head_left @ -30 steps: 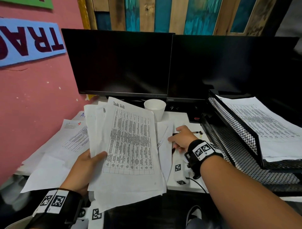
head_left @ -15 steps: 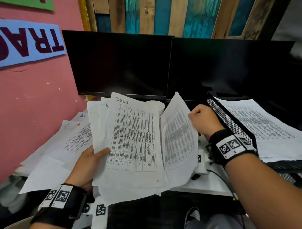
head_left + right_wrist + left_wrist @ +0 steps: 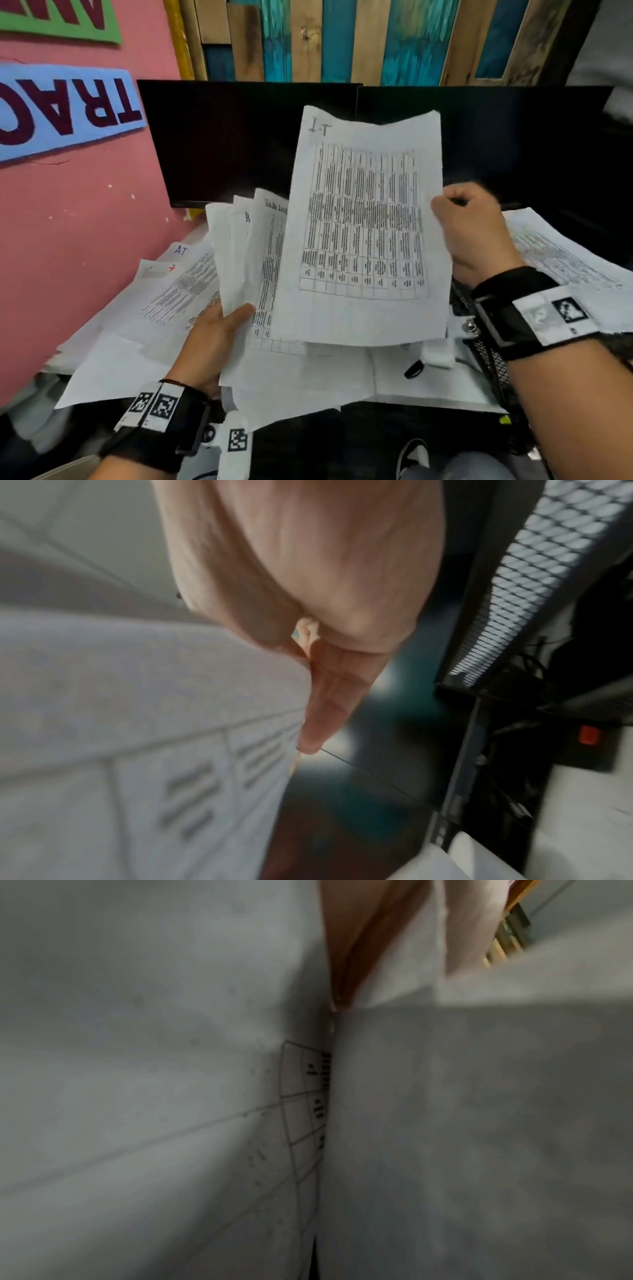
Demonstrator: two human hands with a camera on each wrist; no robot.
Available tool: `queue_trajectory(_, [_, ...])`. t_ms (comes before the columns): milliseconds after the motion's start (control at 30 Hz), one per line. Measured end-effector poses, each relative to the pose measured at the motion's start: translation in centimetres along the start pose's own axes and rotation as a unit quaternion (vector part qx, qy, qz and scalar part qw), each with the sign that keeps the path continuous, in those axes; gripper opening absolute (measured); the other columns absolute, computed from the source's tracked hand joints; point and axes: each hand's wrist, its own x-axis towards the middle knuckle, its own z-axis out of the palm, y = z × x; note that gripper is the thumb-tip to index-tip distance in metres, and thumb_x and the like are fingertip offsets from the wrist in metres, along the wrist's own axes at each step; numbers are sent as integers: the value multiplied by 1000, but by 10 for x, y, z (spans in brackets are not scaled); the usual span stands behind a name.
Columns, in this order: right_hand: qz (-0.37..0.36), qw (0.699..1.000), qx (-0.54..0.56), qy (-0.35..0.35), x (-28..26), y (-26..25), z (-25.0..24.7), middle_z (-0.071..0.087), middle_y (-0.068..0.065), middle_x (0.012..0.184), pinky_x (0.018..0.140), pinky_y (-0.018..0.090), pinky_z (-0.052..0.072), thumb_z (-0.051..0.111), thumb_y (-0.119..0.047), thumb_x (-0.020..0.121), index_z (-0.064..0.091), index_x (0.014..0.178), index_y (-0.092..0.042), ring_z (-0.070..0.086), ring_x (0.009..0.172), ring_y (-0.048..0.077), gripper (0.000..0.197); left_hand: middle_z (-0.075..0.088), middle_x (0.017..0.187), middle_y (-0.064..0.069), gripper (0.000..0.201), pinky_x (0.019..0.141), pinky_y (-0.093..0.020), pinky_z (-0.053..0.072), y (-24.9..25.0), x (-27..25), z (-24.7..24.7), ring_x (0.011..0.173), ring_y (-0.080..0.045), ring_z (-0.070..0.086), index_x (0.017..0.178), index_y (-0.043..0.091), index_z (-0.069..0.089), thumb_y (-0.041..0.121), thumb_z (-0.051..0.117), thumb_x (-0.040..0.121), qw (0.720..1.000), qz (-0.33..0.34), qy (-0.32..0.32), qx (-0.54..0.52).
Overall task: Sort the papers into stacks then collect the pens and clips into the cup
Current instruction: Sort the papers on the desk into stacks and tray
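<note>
Standing nearly upright in front of the two dark monitors [image 3: 246, 144], one printed table sheet [image 3: 363, 233] marked "I.T" at its top is pinched at its right edge by the right hand [image 3: 476, 233], its long axis running up and down and its heading uppermost. The right hand's fingers curl in on that edge, knuckles up, wrist strapped with a black band. Just left and partly behind it, a fanned bundle of papers [image 3: 246, 253], at least four sheets by their visible edges, is held by the left hand [image 3: 212, 339], thumb laid over the front, fingers hidden behind; these sheets also stand lengthwise, leaning slightly left. More loose papers [image 3: 161, 294] lie flat on the desk by the pink wall [image 3: 85, 222]. On the right, a stack of sheets [image 3: 561, 253] rests in one black mesh tray [image 3: 548, 569].
</note>
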Motion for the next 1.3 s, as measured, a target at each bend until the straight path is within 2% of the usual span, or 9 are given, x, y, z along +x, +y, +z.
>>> queue_trajectory(167, [131,990,16,-39,-25,56,22,58,9,80,70,41,45,56,-9,98,56,84,-15,53,72,23,16,77,116,-18,27,86,-41,59,5,-7,0,105,-36,74,124,6,71,8,57,101,997,-6,-24,-73])
queue_trajectory(267, [196,977,38,-77,-37,77,33,64,10,78,67,41,50,50,-5,101,56,84,-9,61,66,25,19,79,111,-9,24,72,-26,61,6,-10,0,90,-18,78,118,11,75,11,60,100,998,-1,-2,-58])
queue_trajectory(333, [227,967,57,-95,-40,84,39,71,15,96,67,41,57,53,-8,102,60,105,-6,69,72,31,8,79,112,-4,25,73,-24,56,8,-12,3,89,-12,76,118,16,75,27,60,102,999,-2,11,-45])
queue_trajectory(400, [247,958,98,-107,-42,87,45,74,18,115,74,51,63,59,-7,100,52,135,-10,77,89,38,36,76,108,1,32,76,-29,53,9,-15,6,92,-13,71,113,23,72,45,51,104,998,-18,4,-53])
queue_trajectory(467, [227,961,109,-113,-46,79,49,74,14,120,82,57,63,60,-2,99,44,145,-19,77,98,35,52,76,96,6,25,70,-26,54,11,-16,9,84,-12,72,98,27,68,40,48,106,1000,-2,-18,-21])
queue_trajectory(567, [111,983,50,-137,-55,57,55,77,1,119,95,55,59,51,-1,102,60,135,-21,76,106,25,40,81,106,1,13,95,-42,58,17,-9,5,101,-21,77,107,21,75,20,64,101,993,75,-41,85])
queue_trajectory(833, [-204,975,39,-73,-84,-5,69,62,-21,127,103,15,45,43,1,106,47,126,-42,59,122,-6,48,81,105,5,18,97,-41,57,60,10,-5,102,-13,76,108,16,77,15,76,91,967,239,53,73])
queue_trajectory(1100, [-117,986,72,-97,-90,39,69,63,-16,122,84,6,49,57,-4,103,46,133,-30,64,103,-13,41,75,125,-3,72,93,-32,59,47,9,-8,117,-20,71,134,12,56,28,82,69,971,234,-55,-4])
queue_trajectory(1300, [-102,984,129,-70,-77,32,78,70,-10,122,98,29,52,54,-12,94,57,124,-34,66,115,8,37,77,119,-5,48,96,-45,56,73,9,3,113,-25,72,121,15,70,33,75,76,962,264,-69,30])
